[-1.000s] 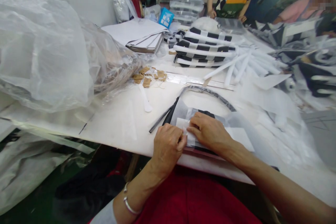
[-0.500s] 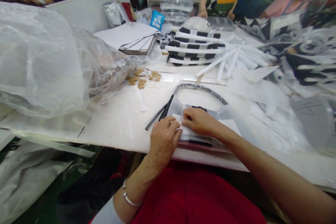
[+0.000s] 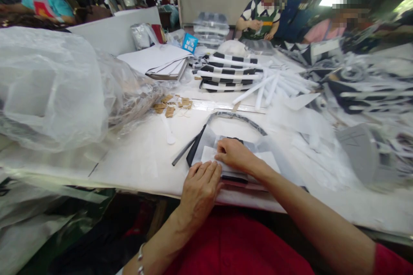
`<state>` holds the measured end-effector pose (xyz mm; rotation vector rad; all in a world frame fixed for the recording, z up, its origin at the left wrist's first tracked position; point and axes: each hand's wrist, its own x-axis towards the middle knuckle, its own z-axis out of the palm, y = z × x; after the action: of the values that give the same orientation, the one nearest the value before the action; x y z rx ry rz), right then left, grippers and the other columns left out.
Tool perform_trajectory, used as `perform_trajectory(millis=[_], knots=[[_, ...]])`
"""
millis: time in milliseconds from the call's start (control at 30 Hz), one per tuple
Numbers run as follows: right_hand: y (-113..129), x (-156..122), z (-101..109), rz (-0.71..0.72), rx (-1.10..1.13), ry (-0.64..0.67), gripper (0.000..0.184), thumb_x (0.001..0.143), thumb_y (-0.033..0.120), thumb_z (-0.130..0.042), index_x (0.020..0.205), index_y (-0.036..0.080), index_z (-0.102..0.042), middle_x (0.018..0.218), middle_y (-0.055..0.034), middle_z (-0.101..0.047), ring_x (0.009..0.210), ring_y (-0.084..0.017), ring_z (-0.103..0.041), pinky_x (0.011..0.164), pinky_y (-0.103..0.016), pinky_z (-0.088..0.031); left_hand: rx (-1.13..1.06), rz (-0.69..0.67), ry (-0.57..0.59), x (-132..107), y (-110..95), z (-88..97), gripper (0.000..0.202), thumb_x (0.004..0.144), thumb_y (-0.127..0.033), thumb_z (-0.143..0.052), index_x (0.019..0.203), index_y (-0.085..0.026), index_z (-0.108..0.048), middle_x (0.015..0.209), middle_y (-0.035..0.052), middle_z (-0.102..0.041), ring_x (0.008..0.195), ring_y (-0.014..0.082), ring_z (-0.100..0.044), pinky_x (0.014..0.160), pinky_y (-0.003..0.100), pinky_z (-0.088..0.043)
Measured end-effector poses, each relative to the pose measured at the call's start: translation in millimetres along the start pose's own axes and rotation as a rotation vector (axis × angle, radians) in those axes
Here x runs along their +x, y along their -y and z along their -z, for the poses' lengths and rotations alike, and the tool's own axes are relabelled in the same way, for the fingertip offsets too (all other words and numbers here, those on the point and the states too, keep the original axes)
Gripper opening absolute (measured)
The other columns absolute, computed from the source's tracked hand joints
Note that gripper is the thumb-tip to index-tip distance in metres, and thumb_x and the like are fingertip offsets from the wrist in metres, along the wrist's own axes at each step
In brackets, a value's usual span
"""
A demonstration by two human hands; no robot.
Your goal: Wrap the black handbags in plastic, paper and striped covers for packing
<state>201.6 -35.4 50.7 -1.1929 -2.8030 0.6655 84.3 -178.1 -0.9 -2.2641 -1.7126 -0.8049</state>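
A handbag (image 3: 234,179) with dark and pale panels lies at the table's near edge, mostly covered by translucent white wrapping. Its wrapped grey handle (image 3: 237,116) arches away from me, and a dark strap end (image 3: 182,156) sticks out on the left. A white sheet (image 3: 269,160) rests on the bag. My left hand (image 3: 201,187) lies over the bag's near left part, fingers stretched out and side by side. On top of the sheet sits my right hand (image 3: 237,154), its fingers curled in; anything between them is hidden.
To the left bulges a large clear plastic bag (image 3: 54,90). Brown tags (image 3: 169,111) and a white strip (image 3: 168,131) lie nearby. Farther back are checkered bags (image 3: 229,73), white tubes (image 3: 274,86) and stacked paper sheets (image 3: 155,56). A co-worker (image 3: 260,19) stands across the table.
My view has tilted up, so the co-worker opposite shows more fully. The fingers of my left hand have straightened and flattened on the bag. My right hand stays curled on the sheet.
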Motion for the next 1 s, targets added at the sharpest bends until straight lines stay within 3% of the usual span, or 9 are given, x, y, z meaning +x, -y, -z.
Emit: perform_trajectory(millis=[233,400,500,600,667,733,833,1000], knots=[[3.8,-13.0,-0.5,-0.008,0.053,-0.153,0.005,0.081,0.018,-0.069,0.084,0.018,-0.065,0.088,-0.0033,-0.065,0.082,-0.016,-0.058,0.072,-0.026,-0.040,0.099,-0.094,-0.054,1.9,4.3,-3.5,0.029,0.096,-0.021,-0.050,0.122,-0.013,-0.060,0.118,0.0112,-0.070,0.107,0.0246,-0.065,0.098,0.042,-0.040],[-15.0,-66.3,30.9,0.026,0.413,-0.462,0.008,0.082,0.021,-0.068,0.090,0.020,-0.068,0.090,-0.0004,-0.069,0.079,-0.013,-0.061,0.073,-0.024,-0.046,0.188,-0.191,-0.029,4.1,8.4,-1.9,0.030,0.096,-0.023,-0.049,0.123,-0.014,-0.059,0.119,0.0113,-0.070,0.109,0.0253,-0.065,0.101,0.044,-0.038],[-64.4,-120.9,62.8,-0.179,0.454,-0.630,0.011,0.084,0.029,-0.062,0.086,0.021,-0.069,0.083,-0.0003,-0.071,0.075,-0.015,-0.063,0.069,-0.026,-0.049,0.218,-0.240,-0.057,5.9,9.9,-1.6,0.030,0.096,-0.025,-0.047,0.122,-0.014,-0.059,0.119,0.0117,-0.070,0.110,0.0257,-0.064,0.103,0.044,-0.038],[-141.4,-184.8,90.0,-0.482,0.407,-0.792,0.021,0.079,0.036,-0.062,0.089,0.019,-0.070,0.078,-0.0024,-0.070,0.072,-0.018,-0.064,0.063,-0.027,-0.050,0.214,-0.261,-0.089,6.1,12.1,-2.8,0.033,0.096,-0.029,-0.045,0.122,-0.014,-0.059,0.118,0.0128,-0.069,0.107,0.0267,-0.066,0.101,0.044,-0.039],[-194.2,-225.8,101.3,-0.718,0.295,-0.973,0.023,0.078,0.037,-0.061,0.087,0.018,-0.070,0.075,-0.0037,-0.070,0.069,-0.018,-0.063,0.064,-0.028,-0.049,0.201,-0.271,-0.083,4.9,14.9,-4.8,0.033,0.097,-0.030,-0.043,0.123,-0.017,-0.059,0.119,0.0115,-0.069,0.107,0.0270,-0.066,0.102,0.044,-0.039],[-238.1,-258.5,106.8,-0.930,0.134,-1.011,0.023,0.078,0.038,-0.060,0.083,0.018,-0.071,0.073,-0.0044,-0.069,0.071,-0.020,-0.062,0.068,-0.030,-0.046,0.188,-0.289,-0.060,3.1,17.8,-7.4,0.032,0.096,-0.028,-0.040,0.121,-0.020,-0.060,0.121,0.0095,-0.068,0.109,0.0270,-0.064,0.103,0.045,-0.037],[-281.2,-282.5,107.8,-1.066,0.111,-0.974,0.023,0.076,0.039,-0.062,0.077,0.018,-0.072,0.068,-0.0053,-0.068,0.073,-0.022,-0.060,0.067,-0.030,-0.042,0.181,-0.306,-0.049,0.9,21.0,-10.7,0.031,0.095,-0.027,-0.040,0.117,-0.023,-0.061,0.123,0.0080,-0.067,0.111,0.0270,-0.063,0.105,0.045,-0.036],[-314.5,-274.3,111.9,-1.083,0.208,-1.006,0.028,0.075,0.043,-0.062,0.064,0.018,-0.066,0.060,-0.0059,-0.062,0.070,-0.021,-0.057,0.063,-0.030,-0.039,0.210,-0.317,-0.025,-0.4,24.6,-11.5,0.031,0.094,-0.025,-0.039,0.117,-0.024,-0.061,0.123,0.0078,-0.067,0.111,0.0273,-0.063,0.105,0.046,-0.037]])
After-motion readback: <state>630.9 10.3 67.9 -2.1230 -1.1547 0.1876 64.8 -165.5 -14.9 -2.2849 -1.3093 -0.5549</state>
